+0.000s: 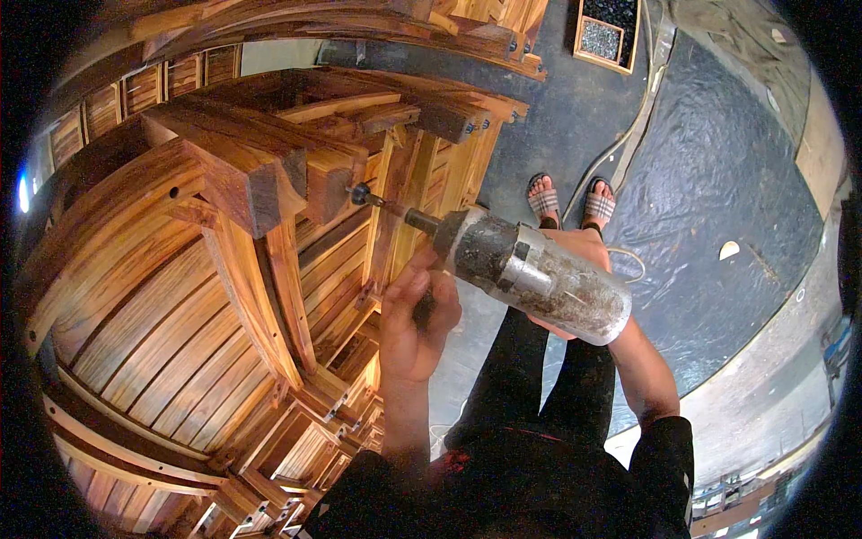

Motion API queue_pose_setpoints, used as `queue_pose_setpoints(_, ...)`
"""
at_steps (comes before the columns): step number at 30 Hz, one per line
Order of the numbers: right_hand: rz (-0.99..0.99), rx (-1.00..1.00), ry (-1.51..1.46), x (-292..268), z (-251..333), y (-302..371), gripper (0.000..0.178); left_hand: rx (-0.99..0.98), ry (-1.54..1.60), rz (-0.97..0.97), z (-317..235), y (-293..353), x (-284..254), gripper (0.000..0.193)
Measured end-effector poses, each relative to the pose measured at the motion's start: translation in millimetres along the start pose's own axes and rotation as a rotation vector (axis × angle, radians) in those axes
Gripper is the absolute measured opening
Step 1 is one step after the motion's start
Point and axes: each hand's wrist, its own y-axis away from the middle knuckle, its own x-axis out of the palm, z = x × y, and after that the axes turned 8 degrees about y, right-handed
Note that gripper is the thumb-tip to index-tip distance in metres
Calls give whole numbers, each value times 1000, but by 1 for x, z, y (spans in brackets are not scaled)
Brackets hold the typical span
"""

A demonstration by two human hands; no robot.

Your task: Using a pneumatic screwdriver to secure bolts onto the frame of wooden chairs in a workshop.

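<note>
My right hand (579,247) is wrapped round the grip of a worn grey power driver (539,274), mostly behind its cylindrical body. The driver points left and slightly up, and its long thin bit ends at a dark round fastener head (360,194). That head sits against the end of a wooden beam (332,184) on a slatted wooden chair (171,332). Just below the driver's black nose, my left hand (417,319) has its fingers curled toward the thumb. Whether anything small is inside them is hidden.
More slatted wooden furniture (296,449) stacks up at the lower left and across the top. A divided wooden tray (603,40) of small hardware lies on the grey floor. A pale hose (620,135) runs past my sandalled feet. Dark sheeting (718,198) covers the floor at right.
</note>
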Motion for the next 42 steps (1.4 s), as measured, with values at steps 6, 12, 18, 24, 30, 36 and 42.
queue_pose_setpoints(6, 188, 205, 231, -6, 17, 2, 24, 16, -56, 137, -10, -1, -19, 34)
queue_pose_setpoints(12, -15, -7, 129, -2, 21, -12, 22, -57, 52, 120, -18, -5, -13, 29)
queue_pose_setpoints(18, 395, 646, 195, -13, 34, -11, 31, 90, -61, 103, -21, -7, -15, 24)
queue_pose_setpoints(24, 376, 562, 151, -8, 28, -10, 32, 65, 42, 55, -25, -10, -23, 22)
queue_pose_setpoints(30, 321, 500, 92, -9, 17, 2, 33, -28, 175, 24, -23, -10, -10, 21)
queue_pose_setpoints(36, 67, -37, -13, 6, 2, -7, 37, 23, 217, 54, -20, -5, -13, 21)
queue_pose_setpoints(42, 36, -102, 42, 2, 11, -8, 43, 56, 117, -11, -22, -1, 3, 23)
